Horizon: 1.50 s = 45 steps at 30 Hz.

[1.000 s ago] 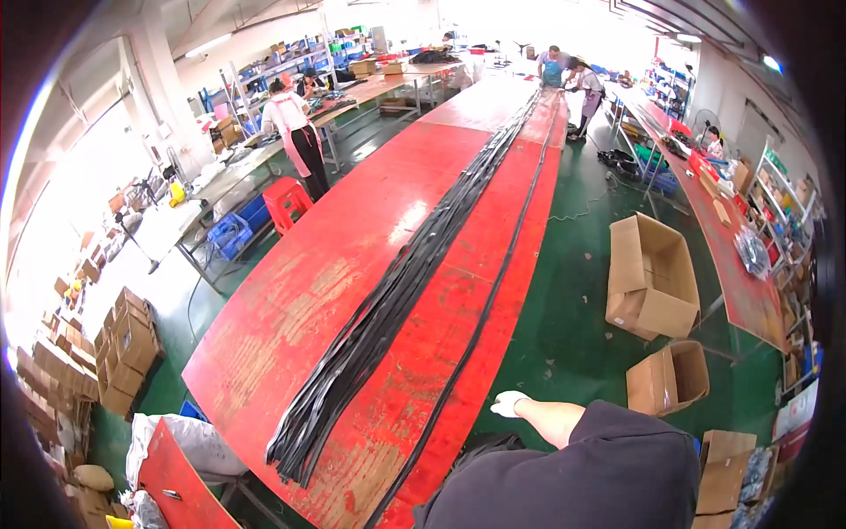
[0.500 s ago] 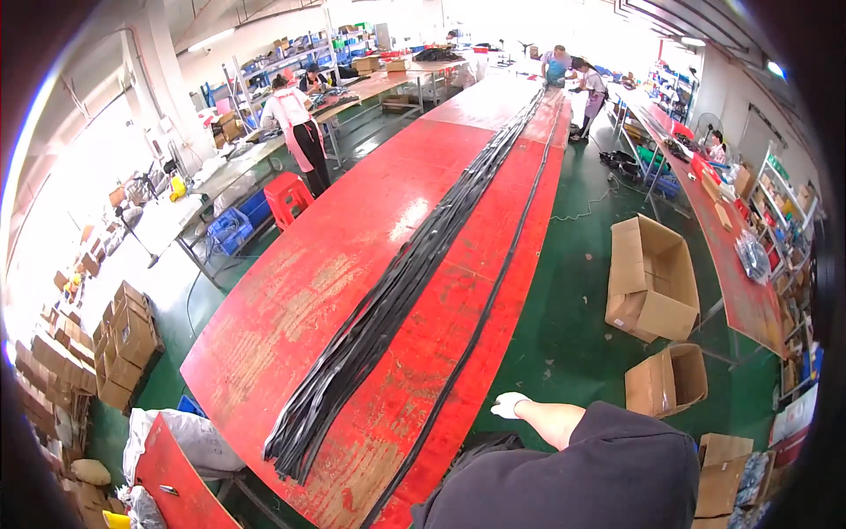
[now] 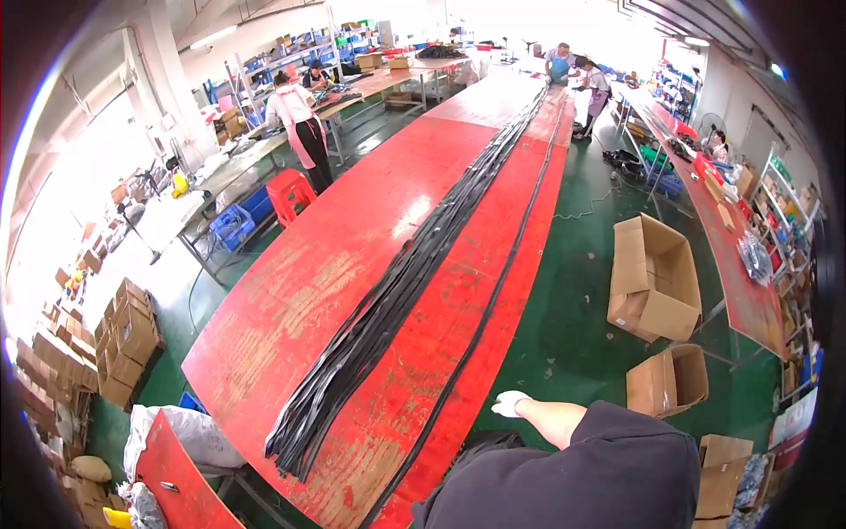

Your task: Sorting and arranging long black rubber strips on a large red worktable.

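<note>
My right hand, in a white glove, hangs beside the right edge of a long red table. It touches nothing that I can see, and its fingers look loose and apart. A thick bundle of long black strips runs lengthwise along the table, its near ends fanned out and uneven. Closer to my hand, a thinner black strip lies apart from the bundle along the right side. My left hand is out of view.
An open cardboard box and a smaller box stand on the green floor at right. Two people work at the table's far end. Another person stands by a red stool. Stacked cartons are at left.
The view has shifted very slightly. At the far end, one person's head has lifted. My right hand and the black strips stay as they were.
</note>
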Tool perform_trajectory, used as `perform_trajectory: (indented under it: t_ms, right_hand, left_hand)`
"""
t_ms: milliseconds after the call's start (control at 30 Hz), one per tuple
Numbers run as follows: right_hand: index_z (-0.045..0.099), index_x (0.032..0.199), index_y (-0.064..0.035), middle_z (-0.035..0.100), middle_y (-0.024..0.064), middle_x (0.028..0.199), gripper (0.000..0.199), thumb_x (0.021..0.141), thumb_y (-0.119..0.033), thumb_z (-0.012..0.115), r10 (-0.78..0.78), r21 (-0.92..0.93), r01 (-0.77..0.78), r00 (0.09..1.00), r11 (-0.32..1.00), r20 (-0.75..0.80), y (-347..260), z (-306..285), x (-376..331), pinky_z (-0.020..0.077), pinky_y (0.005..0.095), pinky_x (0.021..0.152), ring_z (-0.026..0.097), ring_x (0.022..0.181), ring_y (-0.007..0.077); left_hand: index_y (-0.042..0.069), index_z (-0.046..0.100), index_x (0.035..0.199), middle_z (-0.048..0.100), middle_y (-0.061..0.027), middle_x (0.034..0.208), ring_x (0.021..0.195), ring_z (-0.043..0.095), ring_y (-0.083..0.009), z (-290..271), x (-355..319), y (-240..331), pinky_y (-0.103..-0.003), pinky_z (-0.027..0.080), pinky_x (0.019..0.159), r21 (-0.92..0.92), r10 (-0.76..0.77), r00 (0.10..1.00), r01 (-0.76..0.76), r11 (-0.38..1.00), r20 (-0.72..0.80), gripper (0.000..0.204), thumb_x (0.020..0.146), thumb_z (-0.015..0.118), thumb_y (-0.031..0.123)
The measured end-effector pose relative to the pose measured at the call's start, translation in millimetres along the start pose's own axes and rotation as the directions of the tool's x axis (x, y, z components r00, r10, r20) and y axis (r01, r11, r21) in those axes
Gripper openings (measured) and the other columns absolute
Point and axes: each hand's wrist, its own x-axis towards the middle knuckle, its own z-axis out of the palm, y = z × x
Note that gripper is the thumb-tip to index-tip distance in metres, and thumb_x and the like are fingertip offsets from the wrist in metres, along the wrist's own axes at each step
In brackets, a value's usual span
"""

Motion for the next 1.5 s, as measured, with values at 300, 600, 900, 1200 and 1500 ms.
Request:
perform_trajectory:
  t_ms: [300, 600, 900, 1200, 1500]
  right_hand:
    - [0.073, 0.128, -0.0072, 0.07, 0.0183, 0.136, 0.053, 0.095, -0.046, 0.059, 0.001, -0.014, -0.001, 1.0, 1.0, 0.006, 0.2, 1.4, -4.6, 0.0508, 0.0491, 0.108, 0.064, 0.129, 0.0395]
    - [0.071, 0.133, -0.008, 0.067, 0.0181, 0.141, 0.057, 0.094, -0.048, 0.06, 0.001, -0.006, -0.001, 0.999, 1.0, 0.037, 1.0, 6.4, 2.7, 0.0493, 0.0485, 0.11, 0.062, 0.132, 0.0392]
    - [0.072, 0.13, -0.0077, 0.069, 0.0186, 0.137, 0.055, 0.094, -0.046, 0.059, 0.006, -0.016, -0.006, 1.0, 1.0, -0.003, -3.4, 1.1, -6.6, 0.0503, 0.0486, 0.109, 0.063, 0.13, 0.0401]
    - [0.073, 0.128, -0.0065, 0.07, 0.0191, 0.135, 0.054, 0.094, -0.046, 0.059, 0.003, -0.022, -0.003, 1.0, 1.0, 0.0, -0.4, -3.3, -7.8, 0.0512, 0.0489, 0.107, 0.064, 0.128, 0.04]
    - [0.072, 0.128, -0.0054, 0.07, 0.0219, 0.134, 0.055, 0.097, -0.048, 0.057, -0.001, -0.029, 0.001, 1.0, 1.0, -0.014, 8.7, 1.5, -2.8, 0.0502, 0.0492, 0.107, 0.064, 0.128, 0.0402]
  left_hand:
    - [0.007, 0.077, 0.08, 0.075, -0.004, 0.087, 0.073, 0.063, -0.0187, 9.7, 13.6, -8.7, -0.04, 0.055, 0.068, -0.119, -0.03, 0.998, 0.036, 0.992, 0.052, 0.033, 0.088, 0.08, 0.039]
    - [0.006, 0.076, 0.081, 0.075, -0.0034, 0.086, 0.074, 0.063, -0.0185, 9.0, 22.1, -11.9, -0.04, 0.055, 0.068, 0.019, 0.064, 0.996, -0.065, 0.998, 0.056, 0.036, 0.089, 0.078, 0.04]
    - [0.006, 0.077, 0.08, 0.075, -0.0052, 0.086, 0.074, 0.064, -0.02, 9.5, 9.0, -8.2, -0.041, 0.055, 0.067, -0.045, -0.015, 1.0, 0.015, 0.999, 0.009, 0.034, 0.088, 0.077, 0.04]
    - [0.007, 0.076, 0.077, 0.074, -0.0048, 0.081, 0.07, 0.064, -0.0207, 16.2, -3.9, -3.2, -0.041, 0.054, 0.064, -0.01, 0.001, 1.0, -0.001, 1.0, -0.015, 0.034, 0.087, 0.074, 0.039]
    - [0.009, 0.075, 0.074, 0.073, -0.0045, 0.077, 0.066, 0.064, -0.0215, 18.0, -2.8, -2.7, -0.041, 0.052, 0.061, 0.02, 0.029, 0.999, -0.028, 0.999, -0.029, 0.034, 0.087, 0.07, 0.039]
